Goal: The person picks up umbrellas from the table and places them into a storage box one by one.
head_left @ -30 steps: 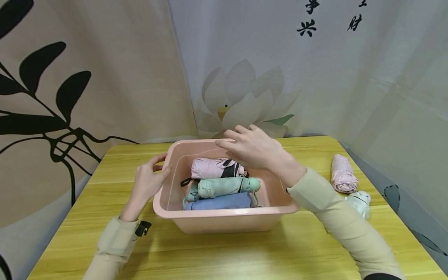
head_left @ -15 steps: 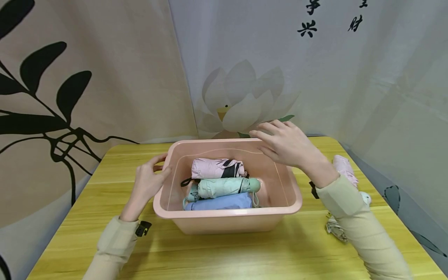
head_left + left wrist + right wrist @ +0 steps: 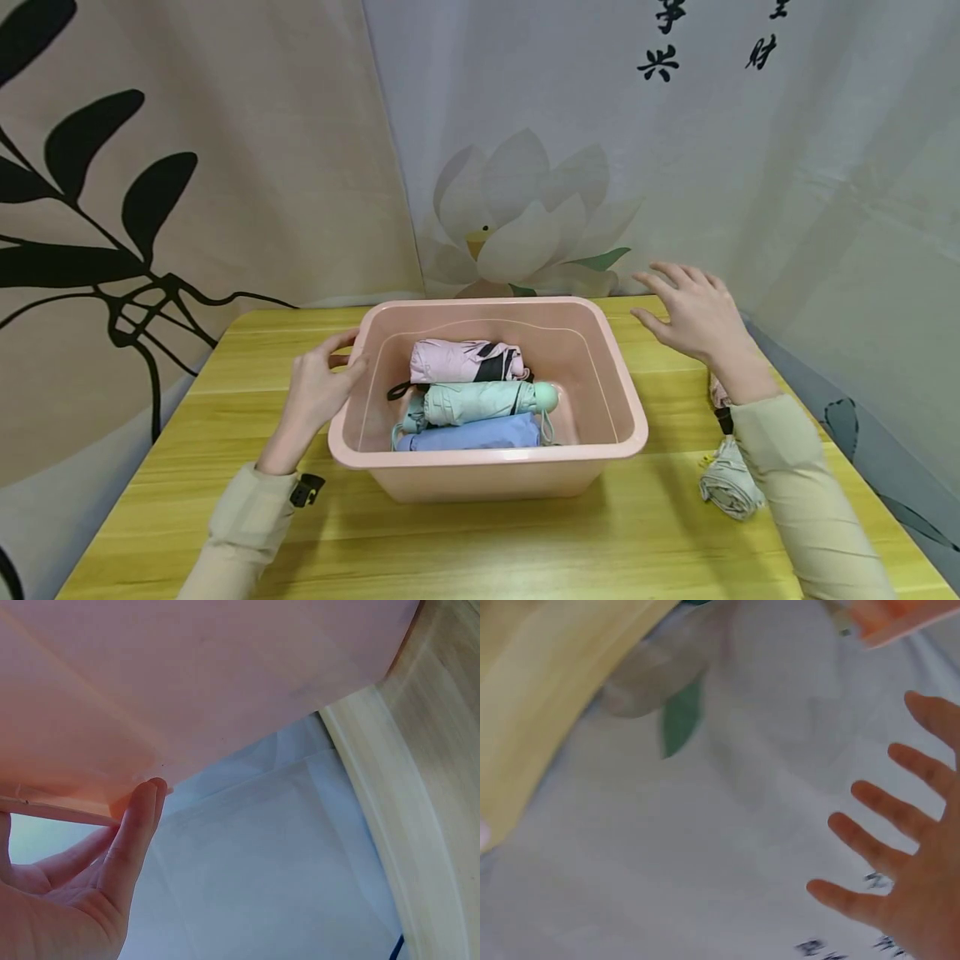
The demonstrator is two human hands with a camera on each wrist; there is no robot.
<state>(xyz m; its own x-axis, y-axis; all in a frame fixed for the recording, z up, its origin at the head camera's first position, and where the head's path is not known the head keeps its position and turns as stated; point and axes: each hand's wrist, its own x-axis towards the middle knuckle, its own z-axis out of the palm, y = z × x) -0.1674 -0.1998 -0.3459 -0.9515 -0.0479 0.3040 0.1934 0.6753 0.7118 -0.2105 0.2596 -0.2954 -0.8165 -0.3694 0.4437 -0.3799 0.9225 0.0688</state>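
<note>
A pink plastic basin (image 3: 480,479) stands mid-table, and my left hand (image 3: 318,392) grips its left rim. The left wrist view shows the fingers (image 3: 133,840) of that hand against the outer wall under the rim. Three folded umbrellas lie side by side inside: a pink one (image 3: 446,361) at the back, a mint green one (image 3: 480,402), and a blue one (image 3: 472,433) at the front. My right hand (image 3: 701,317) is in the air right of the basin, holding nothing. Its fingers are spread in the right wrist view.
A pale grey-green folded umbrella (image 3: 731,483) lies on the wooden table (image 3: 525,550) at the right. Beside it, a pink folded umbrella (image 3: 717,392) is mostly hidden by the right forearm. A printed curtain (image 3: 300,167) hangs behind the table.
My right hand has moved from over the basin to the right, past its rim, with its fingers spreading. The left hand and the basin have stayed in place.
</note>
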